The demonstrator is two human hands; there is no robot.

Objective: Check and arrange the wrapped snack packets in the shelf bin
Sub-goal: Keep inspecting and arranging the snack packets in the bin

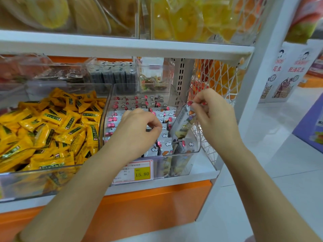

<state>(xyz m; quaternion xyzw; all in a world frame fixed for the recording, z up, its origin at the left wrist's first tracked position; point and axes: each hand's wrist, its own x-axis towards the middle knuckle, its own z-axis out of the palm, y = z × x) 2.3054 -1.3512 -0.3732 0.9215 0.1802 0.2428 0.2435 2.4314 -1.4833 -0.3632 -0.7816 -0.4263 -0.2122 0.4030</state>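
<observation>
A clear plastic shelf bin (195, 147) holds several white snack packets (138, 102) printed with pink and cloud marks, standing in rows. My left hand (138, 126) is down inside the bin with its fingers curled, thumb and fingertips pinching among the packets in the middle. My right hand (211, 112) is at the bin's right wall and pinches the top end of one white packet (183, 123), which hangs tilted above the rows. Packets under my left palm are hidden.
A bin of yellow wrapped snacks (45, 126) adjoins on the left. A price label reading 15.80 (138, 172) sits on the bin front. A white wire mesh panel (216, 81) closes the shelf's right end. Further bins stand behind, and a white shelf (122, 46) hangs above.
</observation>
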